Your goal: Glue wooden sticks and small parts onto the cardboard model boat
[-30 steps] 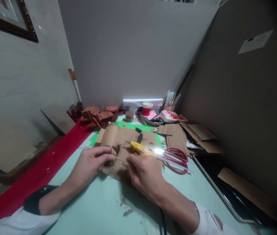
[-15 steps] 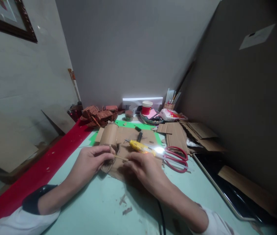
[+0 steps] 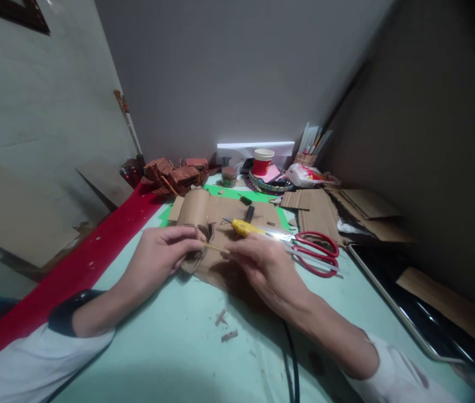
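My left hand (image 3: pixel 159 256) is closed around a small round cardboard piece (image 3: pixel 194 261) on the pale green table (image 3: pixel 170 347). A thin wooden stick (image 3: pixel 216 247) runs between both hands. My right hand (image 3: pixel 262 267) pinches the stick's right end. Both hands rest over a flat brown cardboard sheet (image 3: pixel 229 215). A curled cardboard roll (image 3: pixel 194 208) lies just behind my left hand. A yellow glue gun (image 3: pixel 245 228) lies right behind my right hand, its black cord (image 3: pixel 291 364) trailing toward me.
Red-handled scissors (image 3: pixel 315 254) lie to the right of the hands. Brown model pieces (image 3: pixel 174 174), a red cup (image 3: pixel 262 162) and a small jar (image 3: pixel 229 176) stand at the back. Cardboard sheets (image 3: pixel 316 208) are stacked at right, a red strip (image 3: pixel 73 268) runs along the left, and scraps (image 3: pixel 224 327) lie near me.
The view has tilted and shifted, so everything sits a little higher and to the right in the picture. Both hands keep their hold on the stick and the cardboard piece.
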### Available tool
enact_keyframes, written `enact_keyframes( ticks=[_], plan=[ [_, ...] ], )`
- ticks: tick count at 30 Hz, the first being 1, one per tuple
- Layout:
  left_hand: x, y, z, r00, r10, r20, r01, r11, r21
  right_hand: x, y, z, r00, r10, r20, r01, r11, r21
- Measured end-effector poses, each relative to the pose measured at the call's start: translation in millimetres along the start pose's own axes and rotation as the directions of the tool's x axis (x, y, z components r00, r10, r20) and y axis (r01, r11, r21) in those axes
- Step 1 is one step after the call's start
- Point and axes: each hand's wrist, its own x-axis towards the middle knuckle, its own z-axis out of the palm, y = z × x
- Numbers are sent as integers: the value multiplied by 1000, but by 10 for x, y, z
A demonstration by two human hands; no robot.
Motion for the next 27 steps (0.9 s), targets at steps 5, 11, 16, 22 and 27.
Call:
enact_keyframes(
  ticks=[5, 11, 16, 22, 27],
  plan=[
    [-2, 22, 17, 1000, -4, -8, 4, 1000, 9, 23, -23, -31, 987, -146, 71, 160, 941, -297],
    [-23, 35, -3, 1000, 15, -14, -15, 999, 53, 47, -23, -7, 980, -183, 78, 199, 904, -377],
    [-19, -3, -21, 998, 43, -37, -39, 995, 87, 131, -7, 30, 972, -212, 96, 233, 891, -389],
    [1, -35, -27, 997, 73, -39, -69, 993, 96, 217, 58, 42, 953, -281, 113, 303, 883, -359],
    [2, -54, -29, 998, 63, -26, -60, 995, 83, 255, 104, 64, 939, -323, 118, 344, 884, -317]
  ],
)
